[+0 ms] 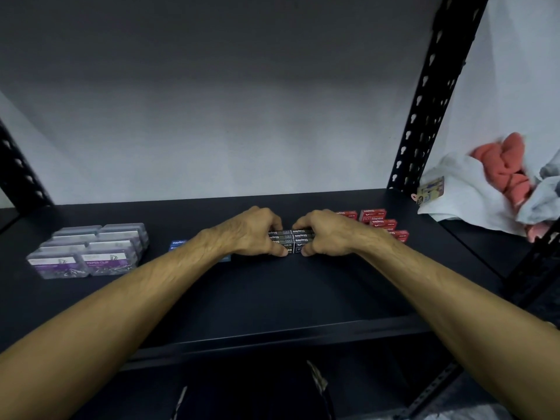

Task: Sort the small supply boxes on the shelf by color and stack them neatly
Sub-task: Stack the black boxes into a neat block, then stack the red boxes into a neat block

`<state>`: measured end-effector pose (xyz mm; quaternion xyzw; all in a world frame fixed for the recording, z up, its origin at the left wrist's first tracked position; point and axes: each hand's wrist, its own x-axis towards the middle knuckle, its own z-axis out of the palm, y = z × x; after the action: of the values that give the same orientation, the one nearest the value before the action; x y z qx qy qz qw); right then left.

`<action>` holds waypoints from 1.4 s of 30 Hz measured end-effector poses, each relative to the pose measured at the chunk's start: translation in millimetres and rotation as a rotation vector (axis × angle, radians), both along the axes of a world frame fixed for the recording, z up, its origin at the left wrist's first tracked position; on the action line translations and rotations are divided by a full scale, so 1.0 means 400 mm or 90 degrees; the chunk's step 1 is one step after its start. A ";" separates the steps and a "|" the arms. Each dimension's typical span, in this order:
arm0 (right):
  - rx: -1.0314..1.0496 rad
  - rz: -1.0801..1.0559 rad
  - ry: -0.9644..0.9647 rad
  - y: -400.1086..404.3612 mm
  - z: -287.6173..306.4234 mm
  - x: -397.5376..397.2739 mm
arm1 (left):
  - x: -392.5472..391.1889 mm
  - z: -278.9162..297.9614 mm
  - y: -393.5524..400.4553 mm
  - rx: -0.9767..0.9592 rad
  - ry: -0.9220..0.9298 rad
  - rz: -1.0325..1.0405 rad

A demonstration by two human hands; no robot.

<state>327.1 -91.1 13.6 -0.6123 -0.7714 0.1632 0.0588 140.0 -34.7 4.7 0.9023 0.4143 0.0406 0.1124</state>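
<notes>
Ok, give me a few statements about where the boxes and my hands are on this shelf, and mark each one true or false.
1. Both hands grip the black staple boxes from either side. True: the left hand and right hand are curled around the block.
2. The red staple boxes sit left of the hands. False: they lie to the right, behind the right hand.
3. The clear paper clip boxes are grouped at the shelf's left. True.
4. A blue box is stacked on the paper clip boxes. False: it sits on the shelf, beside the left forearm.
</notes>
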 end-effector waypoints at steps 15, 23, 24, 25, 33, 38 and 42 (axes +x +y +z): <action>0.127 -0.116 0.011 -0.062 0.130 0.173 | 0.138 0.105 -0.017 0.045 -0.172 -0.035; 0.121 -0.170 -0.012 -0.112 0.082 0.291 | 0.272 0.052 -0.068 0.001 -0.182 -0.107; 0.114 -0.174 -0.011 -0.116 0.070 0.303 | 0.283 0.044 -0.073 -0.001 -0.177 -0.111; 0.109 -0.177 -0.012 -0.120 0.058 0.315 | 0.293 0.037 -0.078 0.000 -0.168 -0.114; 0.113 -0.184 -0.025 -0.129 -0.013 0.358 | 0.334 0.002 -0.092 0.032 -0.087 -0.089; 0.124 -0.183 0.027 -0.128 -0.030 0.368 | 0.341 -0.007 -0.099 0.033 -0.085 -0.081; 0.125 -0.177 0.052 -0.130 -0.035 0.364 | 0.347 -0.006 -0.103 0.033 -0.090 -0.074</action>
<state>472.6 -143.0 -0.6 -0.6972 -0.6885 0.1021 0.1718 278.7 -75.9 2.5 0.9224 0.3508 0.1079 0.1201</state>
